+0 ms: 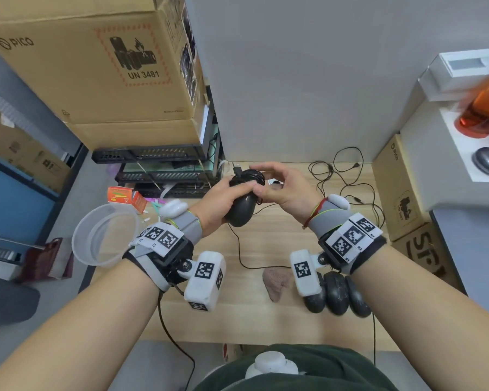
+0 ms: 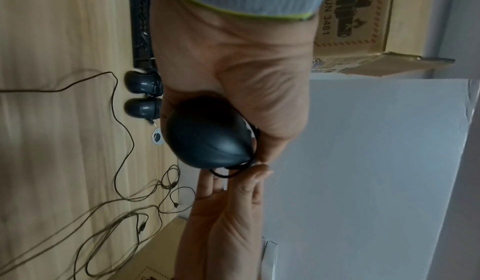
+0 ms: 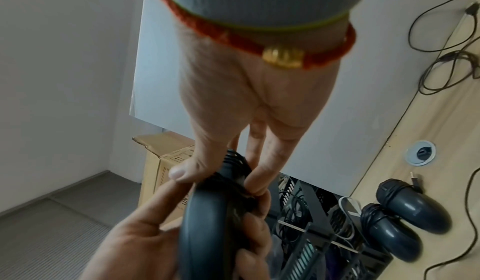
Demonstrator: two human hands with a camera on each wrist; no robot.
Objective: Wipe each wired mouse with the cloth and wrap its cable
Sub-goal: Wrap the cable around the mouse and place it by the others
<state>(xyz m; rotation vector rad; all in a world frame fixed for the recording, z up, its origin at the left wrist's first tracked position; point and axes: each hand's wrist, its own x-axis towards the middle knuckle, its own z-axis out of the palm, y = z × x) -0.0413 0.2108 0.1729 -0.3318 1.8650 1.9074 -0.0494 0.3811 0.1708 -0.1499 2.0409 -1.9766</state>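
Observation:
My left hand [image 1: 218, 206] grips a black wired mouse [image 1: 242, 206] above the wooden desk [image 1: 266, 320], fingers curled round its body [image 2: 207, 134]. Its cable is wound in loops around the front end [image 3: 235, 173]. My right hand [image 1: 280, 187] pinches those loops between thumb and fingers at the mouse's tip. A pinkish-brown cloth [image 1: 275, 282] lies crumpled on the desk near me. Three black mice [image 1: 336, 296] sit side by side under my right wrist. Two wrapped mice [image 3: 413, 204] [image 3: 389, 235] lie at the desk's far left edge.
Loose black cables [image 1: 347, 179] sprawl over the back right of the desk, beside a round grommet [image 3: 420, 152]. Cardboard boxes [image 1: 96, 66] and black wire racks [image 1: 158, 170] stand to the left, with a clear plastic bowl [image 1: 105, 235]. More boxes [image 1: 401, 187] flank the right.

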